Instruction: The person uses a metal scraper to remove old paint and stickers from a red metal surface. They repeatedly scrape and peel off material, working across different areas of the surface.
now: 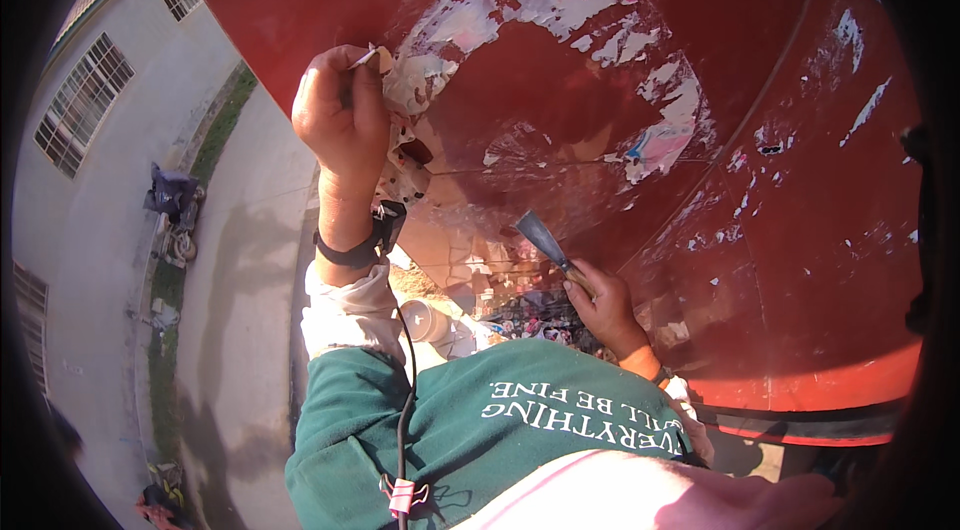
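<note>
My left hand (346, 106) is raised at the upper left, with a small torn flap of pale paper (379, 58) pinched between thumb and fingers. Beside it, a glossy dark red panel (525, 79) bears a ragged ring of torn paper residue (465, 23), white with some pink and blue. My right hand (609, 308) is lower, near my chest, and grips the wooden handle of a putty knife (546, 241). The knife's flat metal blade points up and to the left, over the lower part of the panel; whether it touches the surface I cannot tell.
More scraps (851, 42) cling to the panel's right side. Below my hands are a round tub (422, 321) and a heap of colourful scraps (525, 316). A black cable (409, 395) runs down my front. At left are a concrete path (251, 260), a parked motorcycle (178, 233) and a building with barred windows.
</note>
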Demonstrator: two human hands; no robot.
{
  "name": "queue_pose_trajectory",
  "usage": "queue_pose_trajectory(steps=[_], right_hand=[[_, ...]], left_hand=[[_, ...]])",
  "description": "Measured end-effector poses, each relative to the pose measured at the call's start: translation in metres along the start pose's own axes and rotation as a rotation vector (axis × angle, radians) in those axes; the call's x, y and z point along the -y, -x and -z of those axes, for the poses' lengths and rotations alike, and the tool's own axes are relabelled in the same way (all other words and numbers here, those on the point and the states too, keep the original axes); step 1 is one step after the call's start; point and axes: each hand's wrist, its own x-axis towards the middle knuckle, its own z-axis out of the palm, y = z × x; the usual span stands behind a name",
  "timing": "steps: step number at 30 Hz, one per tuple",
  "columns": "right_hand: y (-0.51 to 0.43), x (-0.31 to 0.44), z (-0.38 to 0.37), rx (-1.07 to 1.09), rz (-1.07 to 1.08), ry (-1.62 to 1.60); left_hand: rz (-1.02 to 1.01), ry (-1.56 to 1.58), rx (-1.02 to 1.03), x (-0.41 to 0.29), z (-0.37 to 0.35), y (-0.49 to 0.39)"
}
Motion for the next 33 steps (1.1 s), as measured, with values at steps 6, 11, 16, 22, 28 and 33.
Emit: queue_pose_trajectory(steps=[6, 11, 16, 22, 28, 33], right_hand=[[0.001, -0.01, 0.002, 0.007, -0.01, 0.044], [-0.002, -0.012, 0.0, 0.02, 0.016, 0.021], [-0.004, -0.011, 0.001, 0.006, 0.034, 0.044], [-0.003, -0.014, 0.003, -0.002, 0.013, 0.017], [-0.002, -0.009, 0.003, 0.008, 0.014, -0.006], [-0.019, 0.019, 0.015, -0.052, 0.034, -0.137]], left_hand=[[-0.075, -0.268, 0.471, -0.024, 0.021, 0.002], [-0.115, -0.408, 0.39, -0.016, 0.0, 0.005], [-0.27, -0.495, 0.315, -0.001, -0.016, 0.008], [-0.3, -0.493, 0.293, 0.003, -0.017, 0.014], [-0.361, -0.515, 0.311, 0.002, -0.016, 0.015], [-0.163, -0.436, 0.334, 0.007, -0.01, 0.025]])
